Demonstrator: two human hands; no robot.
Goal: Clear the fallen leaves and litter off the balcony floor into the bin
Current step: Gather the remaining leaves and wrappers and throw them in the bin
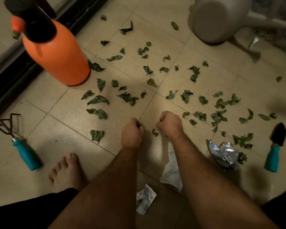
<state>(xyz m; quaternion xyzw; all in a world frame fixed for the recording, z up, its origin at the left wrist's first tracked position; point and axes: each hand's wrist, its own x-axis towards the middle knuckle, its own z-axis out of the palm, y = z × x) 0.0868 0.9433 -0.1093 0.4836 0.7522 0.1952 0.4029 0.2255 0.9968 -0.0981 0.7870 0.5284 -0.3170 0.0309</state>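
Many dark green dried leaves point(128, 97) lie scattered over the beige tiled floor point(59, 134), mostly ahead and to the right. My left hand point(132, 132) and my right hand point(170, 123) hover side by side low over the tiles, both curled into fists with nothing visible in them. A small leaf point(155, 132) lies between them. A crumpled foil wrapper point(224, 154) sits to the right of my right forearm. A strip of white paper point(171, 171) lies partly under that forearm. Another crumpled wrapper point(145, 200) lies between my arms. A white rounded container point(216, 19) stands at the top right.
An orange pressure sprayer point(56, 53) with a black top stands at the left by the dark door track point(7, 80). A teal-handled hand rake point(26, 152) lies at the left, a teal-handled trowel point(274, 154) at the right. My bare foot point(66, 171) rests on the tiles.
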